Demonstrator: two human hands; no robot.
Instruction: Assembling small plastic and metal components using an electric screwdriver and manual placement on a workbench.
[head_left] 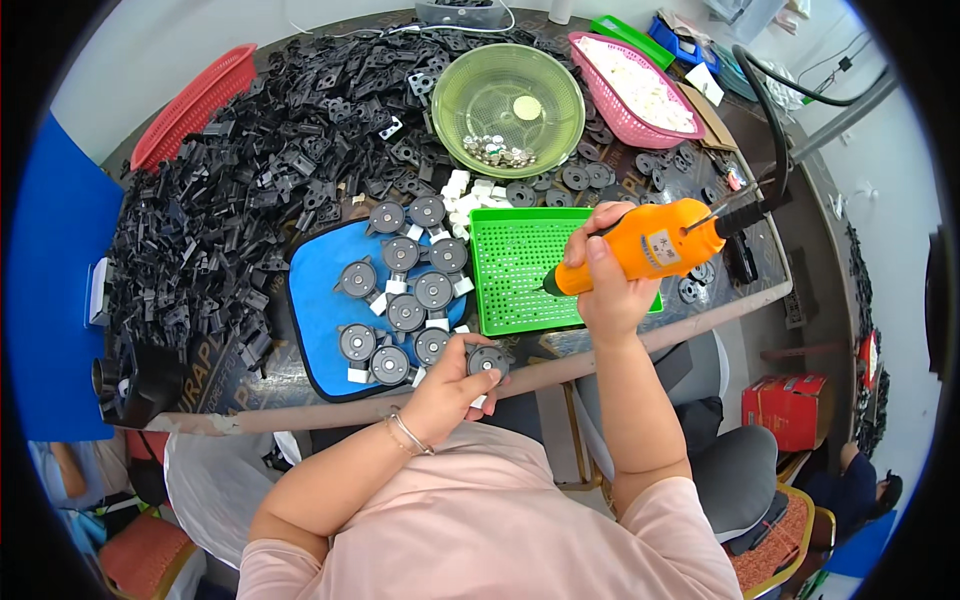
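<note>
My left hand [455,385] is closed around a dark round caster-like part [487,361] with a white piece below it, just off the table's front edge. In my right hand [612,285] is an orange electric screwdriver [640,243], its dark tip pointing left over a green perforated tray [487,318]. To the left, several similar round grey parts [406,312] with white ends lie on a blue mat [318,330]. Small white pieces [462,200] are heaped between the mat and a green round basket [465,75], which holds shiny metal screws or fittings [498,152].
A large pile of black plastic parts [260,170] covers the table's left and back. A red basket [195,105] stands at the far left. White pieces fill a pink basket [612,102] at the back right. Chairs, a red box [785,412] and other people are beyond the table.
</note>
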